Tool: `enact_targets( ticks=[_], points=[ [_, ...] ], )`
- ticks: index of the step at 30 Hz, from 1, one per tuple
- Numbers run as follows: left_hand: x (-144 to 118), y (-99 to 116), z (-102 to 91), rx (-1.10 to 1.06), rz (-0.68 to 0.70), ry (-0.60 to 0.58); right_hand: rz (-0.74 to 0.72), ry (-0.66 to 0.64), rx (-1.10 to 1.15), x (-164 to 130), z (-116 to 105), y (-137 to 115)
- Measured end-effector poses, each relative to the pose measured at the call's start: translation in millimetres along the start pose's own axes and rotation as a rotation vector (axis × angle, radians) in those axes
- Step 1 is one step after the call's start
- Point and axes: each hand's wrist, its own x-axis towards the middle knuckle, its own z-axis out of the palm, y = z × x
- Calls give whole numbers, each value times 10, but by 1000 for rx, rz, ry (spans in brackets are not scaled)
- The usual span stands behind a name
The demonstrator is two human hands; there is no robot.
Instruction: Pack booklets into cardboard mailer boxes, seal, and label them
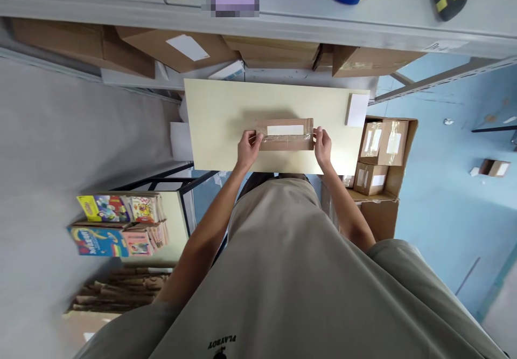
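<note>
Around the middle of the pale worktop (214, 132) there's a small brown parcel (283, 145), long side running left to right, with a white label (285, 130) facing up and shiny clear tape over the cardboard. Both hands are on it: the left hand (249, 149) has thumb and fingers pinched on the left end, and the right hand (322, 144) is closed on the right end by the fingertips. Honestly can't tell if the parcel is resting on the worktop or lifted a bit off it.

My read is that this is a handling step, getting the parcel squared up or pressing the ends down, since tape and label are both on there. I'd say the next move calls for keeping that two-ended grip even, label side up, and watching the tape edges near the fingertips.

For context, there's a white stack of paper (357, 109) at the worktop's far right corner. Just off the worktop's right side sits an open carton (407, 151) with more taped parcels (392, 142) in it, and past its far edge there's a row of brown boxes (270, 52).
</note>
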Motion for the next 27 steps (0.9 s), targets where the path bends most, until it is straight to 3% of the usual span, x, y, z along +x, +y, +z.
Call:
enact_targets(
  ticks=[3,11,23,27],
  points=[
    [47,-43,26,-2,7,-17,-124,120,-51,125,10,83],
    [107,-245,37,-73,-4,-49,-156,-9,-132,227,56,184],
    [70,-58,-27,99,-86,-95,-8,-80,-423,227,165,-116],
    [71,-39,-34,79,-99,-106,-87,-111,-400,190,58,-43]
  ],
)
